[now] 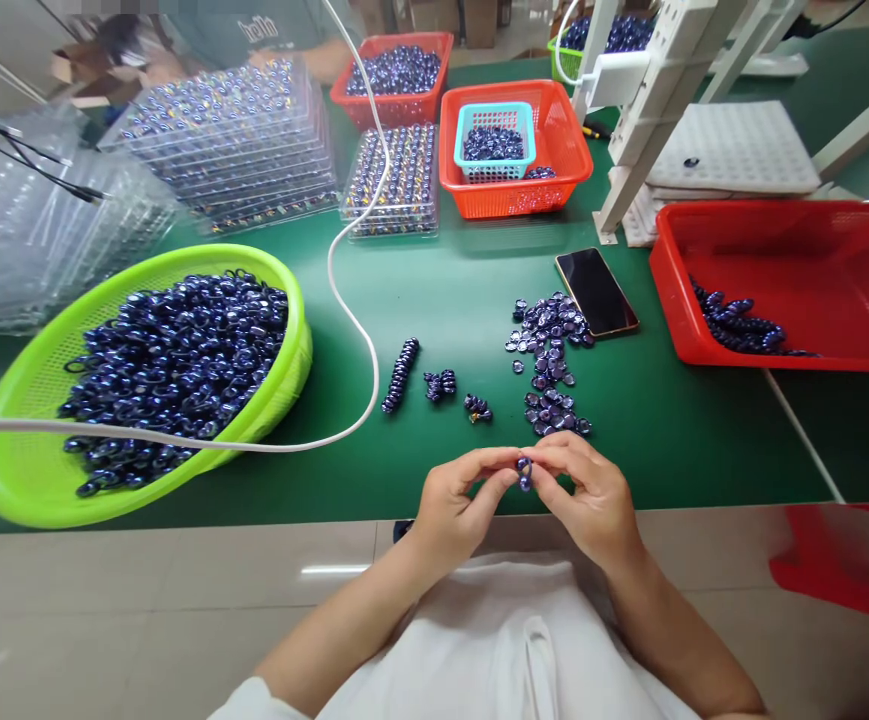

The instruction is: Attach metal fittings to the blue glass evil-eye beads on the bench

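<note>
My left hand (458,505) and my right hand (582,492) meet at the near edge of the green table, fingertips pinched together on a small dark blue shiny piece (525,470) between them. Just beyond my hands lies a loose heap of the same blue pieces (548,360). To its left sit a long joined string of pieces (400,375) and two short clusters (441,384) (477,407).
A lime green basket (29,400) full of blue pieces stands at the left, with a white cable (359,330) running across it. A phone (596,291) lies by the heap. A red tray (816,260) is right, orange baskets (554,150) and stacked clear trays (239,150) behind. Another person stands at the far side.
</note>
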Available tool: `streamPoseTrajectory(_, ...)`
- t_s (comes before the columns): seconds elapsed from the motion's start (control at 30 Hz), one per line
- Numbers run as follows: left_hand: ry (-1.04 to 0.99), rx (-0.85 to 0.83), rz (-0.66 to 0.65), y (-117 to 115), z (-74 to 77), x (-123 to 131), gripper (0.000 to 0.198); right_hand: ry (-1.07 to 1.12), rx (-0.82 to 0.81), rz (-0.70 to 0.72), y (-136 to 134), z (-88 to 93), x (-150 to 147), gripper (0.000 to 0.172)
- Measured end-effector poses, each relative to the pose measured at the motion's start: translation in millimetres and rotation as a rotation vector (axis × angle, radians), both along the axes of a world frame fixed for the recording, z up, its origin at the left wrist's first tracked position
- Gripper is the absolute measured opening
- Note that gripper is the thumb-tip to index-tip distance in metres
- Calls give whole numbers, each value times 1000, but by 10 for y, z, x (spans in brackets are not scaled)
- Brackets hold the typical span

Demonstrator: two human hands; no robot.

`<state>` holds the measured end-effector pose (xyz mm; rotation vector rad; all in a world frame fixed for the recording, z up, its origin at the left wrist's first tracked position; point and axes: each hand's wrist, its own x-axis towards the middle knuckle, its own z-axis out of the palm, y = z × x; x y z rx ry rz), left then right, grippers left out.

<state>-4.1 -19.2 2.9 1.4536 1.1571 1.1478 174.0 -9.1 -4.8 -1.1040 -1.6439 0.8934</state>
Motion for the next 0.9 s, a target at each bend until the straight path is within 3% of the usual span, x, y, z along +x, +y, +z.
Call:
streamPoseTrajectory(0.13,114,53,-4,26,43,1,26,-206,150,8,27,26,73,25)
streamPoseTrajectory(0.23,149,82,10,32,47,32,18,-323,276,7,19,12,76,27)
streamPoseTrajectory(0.33,62,-101,43,41,60,65,10,-353,328,-29,2,6,51,27)
streamPoseTrajectory(0.5,-314,-574,-41,106,77,39,19,-350,279,-6,-13,1,53,26)
streamPoseTrajectory(0.67,-412,-660,-84,131,51,-7,24,-399,319,106,2,-44,101,21)
streamPoseTrajectory(0.9,-444,-719,-90,94,69,21,30,-459,413,116,12,-76,83,13)
